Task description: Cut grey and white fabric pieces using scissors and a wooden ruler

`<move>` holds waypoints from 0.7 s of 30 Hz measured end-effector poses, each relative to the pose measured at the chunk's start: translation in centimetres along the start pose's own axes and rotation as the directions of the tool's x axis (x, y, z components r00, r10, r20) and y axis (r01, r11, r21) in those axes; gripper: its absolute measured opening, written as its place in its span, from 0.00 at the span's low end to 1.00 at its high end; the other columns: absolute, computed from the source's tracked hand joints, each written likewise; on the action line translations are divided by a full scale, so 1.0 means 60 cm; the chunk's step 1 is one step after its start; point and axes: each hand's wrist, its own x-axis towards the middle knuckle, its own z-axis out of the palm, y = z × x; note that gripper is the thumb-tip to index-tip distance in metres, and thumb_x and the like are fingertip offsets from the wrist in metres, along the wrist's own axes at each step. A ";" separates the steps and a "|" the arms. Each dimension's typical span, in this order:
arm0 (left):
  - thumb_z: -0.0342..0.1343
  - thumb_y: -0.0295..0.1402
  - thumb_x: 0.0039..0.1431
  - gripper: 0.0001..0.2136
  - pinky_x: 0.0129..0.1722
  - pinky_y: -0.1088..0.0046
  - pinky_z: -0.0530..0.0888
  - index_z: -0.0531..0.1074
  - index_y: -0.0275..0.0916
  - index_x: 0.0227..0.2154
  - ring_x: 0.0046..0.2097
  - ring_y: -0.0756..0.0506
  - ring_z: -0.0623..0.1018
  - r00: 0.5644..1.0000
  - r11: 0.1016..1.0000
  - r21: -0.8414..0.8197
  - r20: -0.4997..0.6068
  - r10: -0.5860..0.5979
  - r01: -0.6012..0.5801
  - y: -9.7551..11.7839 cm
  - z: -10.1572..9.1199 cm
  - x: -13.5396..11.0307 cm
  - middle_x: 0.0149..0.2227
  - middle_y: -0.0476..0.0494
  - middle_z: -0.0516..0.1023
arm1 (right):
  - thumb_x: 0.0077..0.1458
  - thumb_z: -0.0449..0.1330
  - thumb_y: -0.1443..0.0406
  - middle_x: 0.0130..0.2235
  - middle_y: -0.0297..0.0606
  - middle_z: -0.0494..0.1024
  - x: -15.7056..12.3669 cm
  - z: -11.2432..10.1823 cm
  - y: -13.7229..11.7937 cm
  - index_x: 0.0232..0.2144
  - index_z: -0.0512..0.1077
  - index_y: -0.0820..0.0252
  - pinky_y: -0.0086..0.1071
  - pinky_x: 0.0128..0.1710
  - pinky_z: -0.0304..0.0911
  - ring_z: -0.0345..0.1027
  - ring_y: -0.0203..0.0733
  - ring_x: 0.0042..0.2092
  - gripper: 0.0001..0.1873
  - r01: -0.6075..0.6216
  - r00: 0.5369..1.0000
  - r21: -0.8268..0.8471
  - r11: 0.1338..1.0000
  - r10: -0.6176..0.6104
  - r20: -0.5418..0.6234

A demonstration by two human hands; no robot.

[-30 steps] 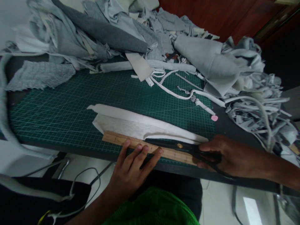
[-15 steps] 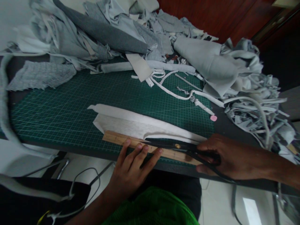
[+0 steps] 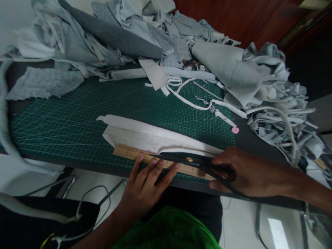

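Observation:
My right hand (image 3: 233, 173) is closed around the handles of black scissors (image 3: 190, 159). Their blades point left along the upper edge of a wooden ruler (image 3: 124, 151), against a piece of pale grey-white fabric (image 3: 140, 136). A cut edge of the fabric curls up beside the blades. My left hand (image 3: 147, 180) lies with fingers spread, its fingertips pressing on the ruler. Under all of these is a green cutting mat (image 3: 64, 128) with a printed grid.
Heaps of grey fabric (image 3: 75, 45) cover the back of the table, with more scraps (image 3: 275, 128) at the right. White cords (image 3: 192, 103) and a small pink piece (image 3: 235, 130) lie on the mat's far right. A long padded tube (image 3: 5, 121) hangs over the left edge.
My right hand has moved left with the scissors, so the blades reach further along the ruler. My left hand keeps its place on the ruler.

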 end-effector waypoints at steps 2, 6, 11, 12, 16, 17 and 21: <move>0.57 0.29 0.69 0.19 0.73 0.49 0.55 0.75 0.44 0.60 0.56 0.40 0.72 1.000 1.000 0.001 -0.002 -0.005 0.005 0.001 0.000 0.000 0.52 0.40 0.72 | 0.58 0.63 0.54 0.22 0.29 0.69 0.002 0.000 -0.004 0.22 0.67 0.58 0.28 0.23 0.48 0.59 0.32 0.24 0.18 -0.007 1.000 0.004 1.000 0.007 0.005; 0.57 0.29 0.69 0.19 0.73 0.49 0.56 0.75 0.44 0.61 0.56 0.40 0.72 1.000 1.000 0.002 -0.003 -0.002 0.002 0.002 -0.001 0.001 0.52 0.40 0.73 | 0.58 0.62 0.53 0.22 0.28 0.68 0.006 0.001 -0.008 0.22 0.66 0.58 0.28 0.22 0.48 0.58 0.32 0.24 0.19 0.004 1.000 0.006 1.000 -0.004 0.000; 0.57 0.30 0.69 0.19 0.73 0.48 0.56 0.75 0.44 0.61 0.57 0.39 0.73 1.000 1.000 0.005 0.005 -0.001 0.001 0.001 0.001 -0.001 0.53 0.39 0.73 | 0.58 0.63 0.52 0.22 0.27 0.65 0.012 0.002 -0.009 0.22 0.64 0.58 0.27 0.22 0.47 0.56 0.31 0.23 0.21 0.028 1.000 0.032 0.999 -0.028 0.002; 0.57 0.30 0.69 0.19 0.73 0.48 0.56 0.75 0.44 0.61 0.56 0.39 0.73 1.000 1.000 0.004 0.005 -0.002 0.002 0.001 0.001 -0.001 0.52 0.39 0.73 | 0.58 0.63 0.52 0.22 0.27 0.65 0.013 0.002 -0.009 0.22 0.64 0.58 0.27 0.22 0.47 0.55 0.31 0.23 0.22 0.028 1.000 0.039 0.999 -0.028 0.004; 0.56 0.30 0.70 0.18 0.73 0.48 0.56 0.75 0.43 0.61 0.57 0.39 0.73 1.000 1.000 0.000 -0.001 0.000 0.000 0.001 0.001 -0.003 0.52 0.39 0.73 | 0.57 0.64 0.50 0.22 0.27 0.64 0.016 0.000 -0.013 0.23 0.65 0.58 0.27 0.21 0.46 0.54 0.31 0.24 0.22 -0.005 0.999 0.082 0.997 0.002 0.039; 0.56 0.30 0.70 0.18 0.73 0.48 0.56 0.75 0.43 0.61 0.57 0.39 0.73 1.000 1.000 -0.001 0.000 0.001 -0.001 0.001 0.001 -0.003 0.52 0.39 0.73 | 0.56 0.65 0.49 0.22 0.27 0.64 0.016 -0.001 -0.015 0.23 0.65 0.58 0.27 0.20 0.45 0.54 0.31 0.24 0.23 -0.015 0.999 0.094 0.995 0.011 0.051; 0.55 0.29 0.70 0.18 0.73 0.48 0.57 0.74 0.43 0.61 0.57 0.39 0.73 1.000 1.000 -0.003 0.012 0.002 -0.002 0.001 -0.001 0.000 0.53 0.38 0.72 | 0.53 0.69 0.49 0.22 0.27 0.61 0.017 -0.006 -0.015 0.22 0.64 0.58 0.27 0.20 0.44 0.53 0.31 0.24 0.24 -0.038 0.995 0.140 0.989 0.024 0.097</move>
